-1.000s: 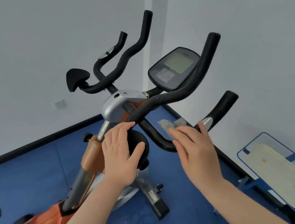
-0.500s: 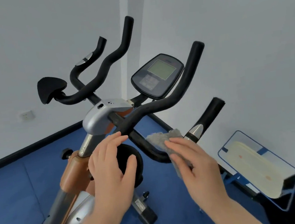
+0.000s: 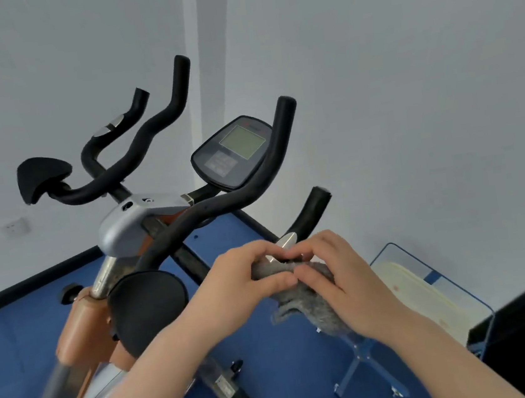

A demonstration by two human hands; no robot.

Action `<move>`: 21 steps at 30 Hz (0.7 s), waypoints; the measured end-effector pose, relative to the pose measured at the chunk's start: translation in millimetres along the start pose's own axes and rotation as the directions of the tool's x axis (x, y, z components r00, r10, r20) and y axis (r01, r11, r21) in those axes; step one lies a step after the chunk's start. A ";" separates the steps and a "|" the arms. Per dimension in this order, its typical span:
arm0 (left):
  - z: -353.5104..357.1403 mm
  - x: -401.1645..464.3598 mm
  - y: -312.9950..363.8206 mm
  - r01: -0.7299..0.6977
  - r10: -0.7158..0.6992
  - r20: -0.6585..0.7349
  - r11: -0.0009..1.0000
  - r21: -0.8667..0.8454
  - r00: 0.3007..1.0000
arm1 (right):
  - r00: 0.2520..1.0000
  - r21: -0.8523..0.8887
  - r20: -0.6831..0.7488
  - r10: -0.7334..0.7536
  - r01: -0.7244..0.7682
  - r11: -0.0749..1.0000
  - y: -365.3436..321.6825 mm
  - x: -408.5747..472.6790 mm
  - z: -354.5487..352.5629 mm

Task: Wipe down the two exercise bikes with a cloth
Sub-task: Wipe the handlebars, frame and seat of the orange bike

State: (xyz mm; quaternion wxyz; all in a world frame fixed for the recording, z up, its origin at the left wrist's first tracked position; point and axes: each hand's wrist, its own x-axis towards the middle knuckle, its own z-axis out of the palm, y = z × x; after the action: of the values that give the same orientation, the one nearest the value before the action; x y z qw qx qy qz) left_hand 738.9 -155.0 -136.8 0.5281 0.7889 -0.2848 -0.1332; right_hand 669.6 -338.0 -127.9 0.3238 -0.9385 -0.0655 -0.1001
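Now both hands, the left hand [image 3: 242, 281] and right hand [image 3: 346, 282], pinch the grey cloth [image 3: 302, 299] around the handlebar [image 3: 308, 213]. Next, I think, rub along it.

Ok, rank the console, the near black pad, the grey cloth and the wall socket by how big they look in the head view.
1. Console and near black pad: alike; the pad sits nearer, so unsure.
2. Grey cloth, partly hidden by both hands.
3. Wall socket.
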 end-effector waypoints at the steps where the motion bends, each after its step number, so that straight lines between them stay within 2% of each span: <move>1: 0.9 2.1 2.9 0.015 -0.015 0.000 1.000 0.001 1.000 | 0.999 -0.055 0.040 -0.004 0.006 0.998 6.4 -0.2 -6.9; 3: 2.6 7.0 8.5 0.032 -0.032 -0.022 0.999 0.009 0.999 | 0.991 -0.132 0.131 -0.008 0.026 0.991 17.6 1.6 -18.3; 5: 5.2 11.7 13.6 0.026 -0.028 -0.051 0.999 -0.036 0.998 | 0.985 -0.119 0.172 -0.029 0.050 0.992 26.3 5.4 -25.9; 7: 8.4 14.3 16.5 0.008 -0.017 -0.070 0.991 -0.132 0.997 | 0.989 0.017 0.145 -0.016 0.014 1.000 31.4 8.7 -32.0; 10: 13.8 17.0 16.0 -0.014 -0.016 -0.108 0.963 -0.268 0.994 | 0.992 0.297 0.125 0.006 -0.043 0.954 36.7 15.3 -37.6; 13: 20.9 21.0 16.7 -0.029 -0.040 -0.162 0.915 -0.402 0.986 | 0.997 0.376 0.068 -0.024 -0.003 0.927 42.1 24.3 -37.8; 17: 26.7 32.5 24.8 -0.059 -0.113 -0.328 0.880 -0.471 0.938 | 0.999 0.495 -0.043 -0.017 0.036 0.868 46.5 41.7 -44.3; 21: 36.5 59.5 38.5 -0.122 -0.164 -0.483 0.854 -0.506 0.860 | 0.982 0.430 -0.183 -0.034 0.112 0.896 49.0 74.3 -54.1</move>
State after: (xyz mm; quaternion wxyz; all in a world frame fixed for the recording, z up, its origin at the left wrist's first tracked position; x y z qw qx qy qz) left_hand 756.2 -228.5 -111.2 0.7756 0.6263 -0.0791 0.0024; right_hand 743.1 -405.5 -98.4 0.5271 -0.8263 -0.0935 -0.1750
